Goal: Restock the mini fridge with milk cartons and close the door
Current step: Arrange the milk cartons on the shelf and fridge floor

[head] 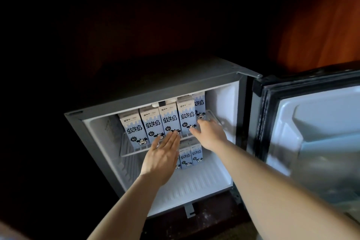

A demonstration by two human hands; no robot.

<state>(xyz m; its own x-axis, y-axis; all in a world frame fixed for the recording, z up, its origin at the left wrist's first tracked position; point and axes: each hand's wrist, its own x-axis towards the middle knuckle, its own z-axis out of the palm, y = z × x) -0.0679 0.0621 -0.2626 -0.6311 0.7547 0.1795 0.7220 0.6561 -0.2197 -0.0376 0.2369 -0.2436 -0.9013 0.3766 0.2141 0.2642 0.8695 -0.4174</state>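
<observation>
Against the front of the milk cartons (151, 122) on the wire shelf (127, 153), my left hand (161, 156) lies flat, fingers straight and together; my right hand (209, 135) is spread loosely by the rightmost carton (200, 106). Lower cartons (191, 155) stand beneath inside the mini fridge (105, 136), its door (311, 122) open rightward.

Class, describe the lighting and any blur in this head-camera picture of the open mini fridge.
Head view: the inside of the mini fridge is brightest, and print on the milk cartons reads sharply; surroundings sink into near black; the open door at right looks smeared; a wooden panel glows orange top right.
</observation>
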